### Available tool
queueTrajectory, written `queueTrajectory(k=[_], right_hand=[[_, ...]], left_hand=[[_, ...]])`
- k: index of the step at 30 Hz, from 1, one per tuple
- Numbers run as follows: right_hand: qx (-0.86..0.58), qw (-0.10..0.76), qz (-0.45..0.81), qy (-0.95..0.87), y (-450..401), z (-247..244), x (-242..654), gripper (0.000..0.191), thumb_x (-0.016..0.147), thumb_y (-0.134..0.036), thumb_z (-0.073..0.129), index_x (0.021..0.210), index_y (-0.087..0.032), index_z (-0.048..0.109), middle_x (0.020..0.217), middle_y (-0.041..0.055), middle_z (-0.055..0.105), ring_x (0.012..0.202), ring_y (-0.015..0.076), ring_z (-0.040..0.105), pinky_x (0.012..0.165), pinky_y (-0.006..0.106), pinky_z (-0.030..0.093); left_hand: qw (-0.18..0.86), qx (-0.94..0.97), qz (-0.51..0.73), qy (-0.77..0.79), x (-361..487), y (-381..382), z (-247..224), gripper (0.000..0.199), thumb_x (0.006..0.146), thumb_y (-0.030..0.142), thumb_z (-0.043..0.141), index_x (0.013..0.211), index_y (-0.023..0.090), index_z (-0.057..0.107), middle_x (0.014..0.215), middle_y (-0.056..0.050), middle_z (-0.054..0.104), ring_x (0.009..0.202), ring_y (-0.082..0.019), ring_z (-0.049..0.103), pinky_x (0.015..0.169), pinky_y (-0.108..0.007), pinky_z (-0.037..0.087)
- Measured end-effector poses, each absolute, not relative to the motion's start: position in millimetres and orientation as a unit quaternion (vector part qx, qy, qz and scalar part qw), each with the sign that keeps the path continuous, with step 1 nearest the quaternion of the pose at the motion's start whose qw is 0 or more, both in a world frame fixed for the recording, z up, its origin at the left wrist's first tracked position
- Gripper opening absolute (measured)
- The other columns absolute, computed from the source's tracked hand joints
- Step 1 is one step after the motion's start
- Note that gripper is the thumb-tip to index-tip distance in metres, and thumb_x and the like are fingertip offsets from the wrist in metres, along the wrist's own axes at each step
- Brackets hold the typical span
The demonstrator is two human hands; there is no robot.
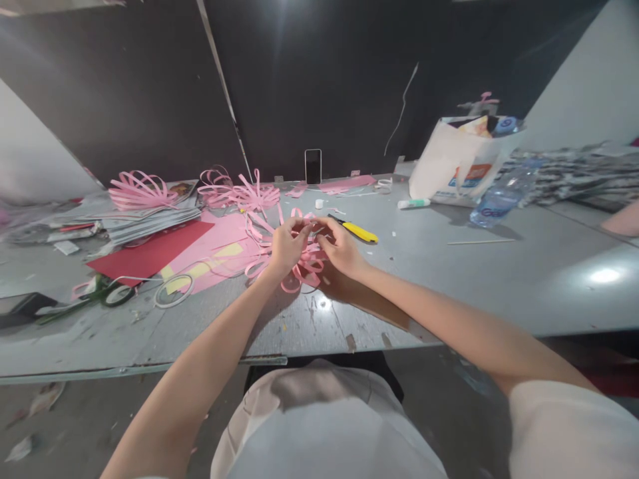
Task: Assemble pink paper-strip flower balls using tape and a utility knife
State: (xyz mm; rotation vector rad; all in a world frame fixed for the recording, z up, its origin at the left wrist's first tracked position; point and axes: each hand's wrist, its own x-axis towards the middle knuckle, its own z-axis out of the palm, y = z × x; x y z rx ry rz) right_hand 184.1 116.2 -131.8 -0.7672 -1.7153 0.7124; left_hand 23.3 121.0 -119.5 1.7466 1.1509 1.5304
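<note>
Plainly, from where I watch at a distance, everything hangs on how the pink looped paper piece (305,255) lies against the two hands, and I take the upright phone (313,166) as my landmark. The piece is on the near side of the phone, on the grey table (499,279), with most of its loops a little left of the phone's line. It has no clear long axis to my eye: loops fan out all round, reaching farthest to the left and toward the wearer. The left hand (287,249) rests over its left part and seems the nearer to the bulk of it; the right hand (343,250) comes in from the right of the phone's line, at the piece's right edge. Both hands have thumb and fingers curled together, their tips almost meeting just nearside of the phone. The left looks to be pinching a pink strip; what the right grips, if anything, I cannot tell. A brown board (349,291) runs under the right wrist, nearer the wearer than the phone, and the yellow-handled tool (362,233) lies nearside and right of the phone, just beside the right hand.
</note>
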Motion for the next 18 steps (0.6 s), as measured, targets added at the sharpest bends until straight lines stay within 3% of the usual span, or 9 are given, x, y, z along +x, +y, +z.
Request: queueTrajectory(k=[6, 12, 18], right_hand=[[-0.339, 0.550, 0.292, -0.705, 119.5, -132.1, 185.7, 0.040, 0.098, -0.037, 0.059, 0.138, -0.030, 0.060, 0.121, 0.0081, 0.071, 0.099, 0.0249, 0.068, 0.084, 0.042, 0.057], [-0.361, 0.558, 0.234, -0.710, 130.1, -123.8, 200.1, 0.031, 0.097, -0.054, 0.064, 0.098, -0.024, 0.069, 0.097, 0.0054, 0.072, 0.087, 0.0226, 0.067, 0.081, 0.039, 0.054], [-0.347, 0.543, 0.209, -0.736, 134.5, -121.8, 205.4, 0.031, 0.097, -0.056, 0.066, 0.100, -0.026, 0.070, 0.097, 0.0046, 0.072, 0.088, 0.0228, 0.066, 0.083, 0.039, 0.052]], left_hand=[[0.276, 0.646, 0.571, 0.425, 22.0, 122.1, -121.1, 0.021, 0.092, 0.039, 0.070, 0.092, 0.018, 0.072, 0.088, -0.005, 0.074, 0.079, -0.017, 0.064, 0.077, -0.030, 0.050], [0.281, 0.649, 0.557, 0.435, 19.9, 127.5, -126.2, 0.025, 0.089, 0.043, 0.074, 0.090, 0.019, 0.074, 0.084, -0.004, 0.073, 0.078, -0.017, 0.065, 0.075, -0.029, 0.049], [0.303, 0.654, 0.547, 0.426, 20.9, 125.7, -126.1, 0.028, 0.088, 0.046, 0.074, 0.091, 0.018, 0.075, 0.087, -0.005, 0.075, 0.078, -0.017, 0.065, 0.074, -0.030, 0.051]])
